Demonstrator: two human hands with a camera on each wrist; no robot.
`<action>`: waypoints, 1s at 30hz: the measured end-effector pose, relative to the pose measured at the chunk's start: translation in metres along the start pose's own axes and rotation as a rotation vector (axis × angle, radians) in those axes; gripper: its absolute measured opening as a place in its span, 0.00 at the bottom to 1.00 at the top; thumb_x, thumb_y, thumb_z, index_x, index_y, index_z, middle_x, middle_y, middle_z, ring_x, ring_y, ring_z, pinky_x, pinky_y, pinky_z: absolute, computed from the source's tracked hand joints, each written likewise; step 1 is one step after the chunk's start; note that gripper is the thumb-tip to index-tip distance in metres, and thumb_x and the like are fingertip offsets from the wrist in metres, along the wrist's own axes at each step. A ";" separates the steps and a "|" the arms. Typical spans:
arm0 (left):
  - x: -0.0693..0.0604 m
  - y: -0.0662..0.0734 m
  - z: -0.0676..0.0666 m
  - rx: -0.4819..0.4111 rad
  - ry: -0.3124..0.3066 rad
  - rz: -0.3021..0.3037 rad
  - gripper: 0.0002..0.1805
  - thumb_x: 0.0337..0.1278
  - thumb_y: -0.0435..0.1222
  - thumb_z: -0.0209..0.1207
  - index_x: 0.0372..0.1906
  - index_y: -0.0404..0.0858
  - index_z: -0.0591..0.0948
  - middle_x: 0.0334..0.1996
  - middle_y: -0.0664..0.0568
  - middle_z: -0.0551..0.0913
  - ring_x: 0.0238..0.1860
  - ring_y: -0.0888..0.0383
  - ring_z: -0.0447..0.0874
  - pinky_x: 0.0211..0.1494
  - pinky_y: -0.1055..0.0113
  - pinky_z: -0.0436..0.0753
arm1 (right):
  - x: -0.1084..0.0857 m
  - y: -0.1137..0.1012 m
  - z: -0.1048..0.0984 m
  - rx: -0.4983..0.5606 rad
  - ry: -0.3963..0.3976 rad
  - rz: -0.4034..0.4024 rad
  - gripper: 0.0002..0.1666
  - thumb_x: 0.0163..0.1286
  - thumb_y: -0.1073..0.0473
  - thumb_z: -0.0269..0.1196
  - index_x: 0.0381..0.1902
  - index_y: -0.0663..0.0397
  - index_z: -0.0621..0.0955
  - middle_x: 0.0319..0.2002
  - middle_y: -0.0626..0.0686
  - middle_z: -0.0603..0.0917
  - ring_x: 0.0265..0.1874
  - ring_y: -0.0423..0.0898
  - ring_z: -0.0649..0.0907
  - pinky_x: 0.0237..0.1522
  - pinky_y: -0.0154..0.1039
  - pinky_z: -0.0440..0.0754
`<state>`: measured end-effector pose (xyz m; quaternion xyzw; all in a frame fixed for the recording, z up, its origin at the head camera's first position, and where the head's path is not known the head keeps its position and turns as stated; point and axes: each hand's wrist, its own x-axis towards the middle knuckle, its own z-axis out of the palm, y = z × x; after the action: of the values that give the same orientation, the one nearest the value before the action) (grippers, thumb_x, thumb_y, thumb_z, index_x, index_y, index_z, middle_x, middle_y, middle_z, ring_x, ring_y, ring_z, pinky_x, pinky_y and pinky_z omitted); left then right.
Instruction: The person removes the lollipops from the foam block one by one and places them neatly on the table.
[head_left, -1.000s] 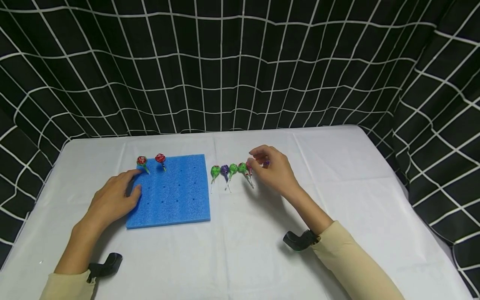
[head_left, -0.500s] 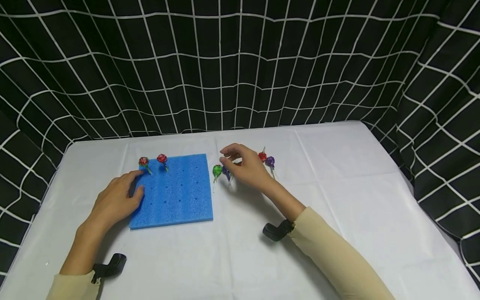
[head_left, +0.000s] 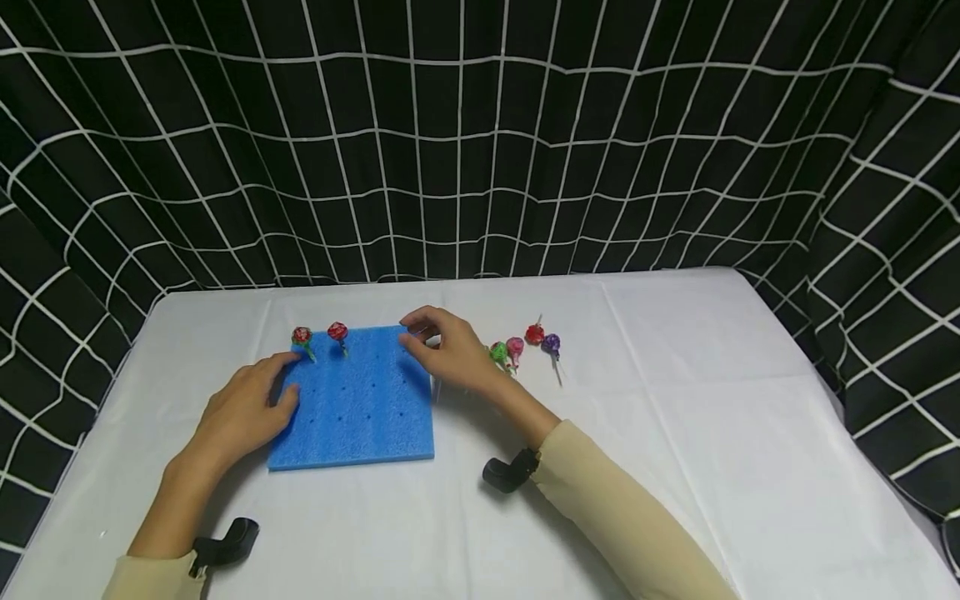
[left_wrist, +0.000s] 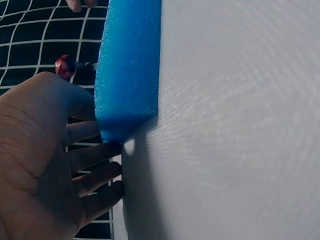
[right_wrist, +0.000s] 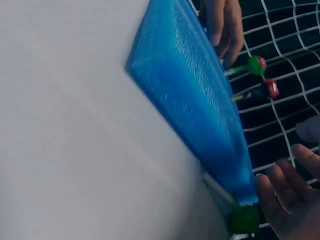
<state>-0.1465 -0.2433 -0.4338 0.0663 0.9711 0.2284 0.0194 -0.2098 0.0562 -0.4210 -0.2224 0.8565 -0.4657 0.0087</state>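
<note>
A blue foam board (head_left: 352, 437) with rows of small holes lies on the white table. Two red-topped lollipops, one (head_left: 302, 335) with green on its wrapper and another (head_left: 337, 331), stand upright near its far left corner. My left hand (head_left: 243, 417) rests at the board's left edge, fingers loosely extended. Over the far right corner hovers my right hand (head_left: 450, 354), its fingers bent loosely and nothing visible between them. In the right wrist view a green lollipop (right_wrist: 245, 220) lies beside the board, below that hand (right_wrist: 295, 205). The right hand hides other lollipops from the head view.
Right of the right hand lie a green lollipop (head_left: 498, 352), a pink lollipop (head_left: 514, 347), a red lollipop (head_left: 534, 334) and a purple lollipop (head_left: 551, 343). A black curtain with a white grid (head_left: 480, 167) rises behind the table (head_left: 637, 467).
My right hand has moved left, from the right end of the lollipop row across it to the board's far right corner. The left hand stays at the board's left edge.
</note>
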 end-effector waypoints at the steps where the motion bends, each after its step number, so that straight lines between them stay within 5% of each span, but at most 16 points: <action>1: -0.001 -0.001 0.000 0.002 -0.005 -0.002 0.31 0.76 0.42 0.53 0.78 0.34 0.68 0.75 0.29 0.71 0.75 0.26 0.68 0.70 0.22 0.70 | 0.002 -0.001 0.004 0.004 -0.009 0.005 0.19 0.77 0.56 0.63 0.60 0.61 0.82 0.55 0.59 0.88 0.53 0.54 0.89 0.60 0.50 0.88; 7: -0.008 -0.004 -0.001 0.014 -0.024 -0.010 0.32 0.77 0.42 0.52 0.78 0.31 0.67 0.75 0.27 0.70 0.76 0.26 0.66 0.72 0.23 0.68 | 0.009 -0.010 0.026 0.014 -0.077 0.010 0.20 0.78 0.56 0.63 0.62 0.59 0.82 0.57 0.58 0.88 0.54 0.52 0.88 0.57 0.45 0.86; 22: -0.003 0.001 0.002 0.013 -0.026 0.016 0.32 0.76 0.42 0.52 0.77 0.29 0.67 0.74 0.27 0.70 0.76 0.26 0.66 0.75 0.26 0.68 | 0.027 -0.024 0.048 0.068 -0.062 -0.028 0.25 0.75 0.60 0.66 0.66 0.63 0.78 0.58 0.61 0.87 0.56 0.55 0.89 0.53 0.31 0.87; 30: 0.001 0.000 -0.001 -0.001 -0.023 0.025 0.33 0.77 0.42 0.52 0.78 0.30 0.66 0.75 0.27 0.69 0.76 0.26 0.65 0.75 0.26 0.67 | 0.036 -0.034 0.053 0.094 -0.058 -0.019 0.25 0.76 0.57 0.66 0.66 0.60 0.79 0.60 0.58 0.87 0.57 0.52 0.90 0.56 0.33 0.86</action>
<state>-0.1472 -0.2434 -0.4333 0.0810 0.9698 0.2282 0.0280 -0.2174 -0.0158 -0.4173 -0.2432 0.8311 -0.4986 0.0398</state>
